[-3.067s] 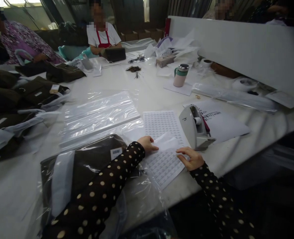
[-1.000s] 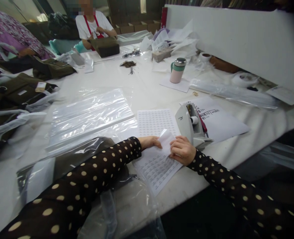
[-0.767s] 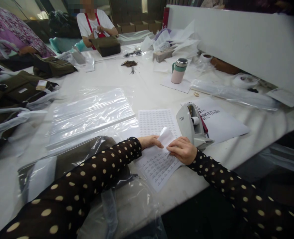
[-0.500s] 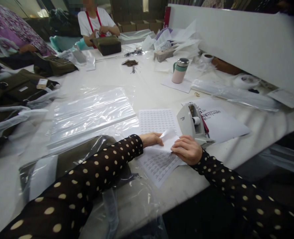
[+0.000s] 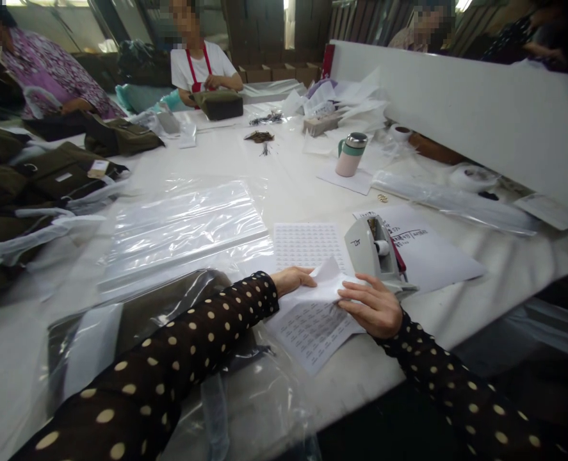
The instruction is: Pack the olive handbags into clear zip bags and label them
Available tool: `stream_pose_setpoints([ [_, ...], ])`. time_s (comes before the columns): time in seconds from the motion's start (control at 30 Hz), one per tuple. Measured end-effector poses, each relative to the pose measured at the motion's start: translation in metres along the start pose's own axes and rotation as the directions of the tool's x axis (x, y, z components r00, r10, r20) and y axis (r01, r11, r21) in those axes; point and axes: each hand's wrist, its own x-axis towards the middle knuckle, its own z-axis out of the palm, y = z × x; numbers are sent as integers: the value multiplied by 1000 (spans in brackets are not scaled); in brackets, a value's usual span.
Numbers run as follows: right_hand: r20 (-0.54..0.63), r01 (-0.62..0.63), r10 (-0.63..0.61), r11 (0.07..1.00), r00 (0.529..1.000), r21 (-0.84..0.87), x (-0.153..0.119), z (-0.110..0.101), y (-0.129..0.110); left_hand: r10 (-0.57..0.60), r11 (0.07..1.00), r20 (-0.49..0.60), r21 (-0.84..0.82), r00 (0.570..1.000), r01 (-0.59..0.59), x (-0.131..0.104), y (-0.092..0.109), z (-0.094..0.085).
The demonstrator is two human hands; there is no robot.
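Observation:
A white sheet of small printed labels point(image 5: 315, 336) lies under my hands, its upper part folded up. My left hand point(image 5: 293, 280) pinches the folded part between thumb and fingers. On the other side, my right hand point(image 5: 374, 308) has its fingers at the edge of the fold, the index finger raised apart from the others. Whether it has peeled a label is too small to make out. Another label sheet point(image 5: 307, 242) shows behind the fold. Close beyond my right hand stands a grey tape dispenser point(image 5: 364, 246). An olive bag in clear plastic point(image 5: 161, 307) lies under my left forearm.
Clear plastic sleeves point(image 5: 187, 224) are stacked at the left centre. Olive bags point(image 5: 67, 169) crowd the left side. A pink tumbler point(image 5: 351, 157) stands on paper beyond the dispenser. Handwritten paper point(image 5: 437, 256) lies at right. A co-worker in a red apron point(image 5: 201, 70) handles a bag across the table.
The view has tilted up, so everything sits lower in the picture. My right index finger has lifted slightly from the sheet; my left hand keeps its pinch.

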Motion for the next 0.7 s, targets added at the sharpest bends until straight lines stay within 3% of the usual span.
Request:
stream_pose_setpoints([
  [0.17,25,-123,122,992,992,41,3,7,-4,0,999,36,-47,999,2,-4,0,-1],
  [0.27,30,-111,111,994,993,11,6,7,-7,-20,998,75,-62,997,25,-7,0,0],
  [0.43,-27,-126,124,982,992,-138,8,2,-9,-35,999,-17,-25,999,35,-5,-3,-1],
  [0.7,-107,-170,155,975,982,-142,1,2,-13,-17,998,-68,59,998,21,2,-7,-8],
])
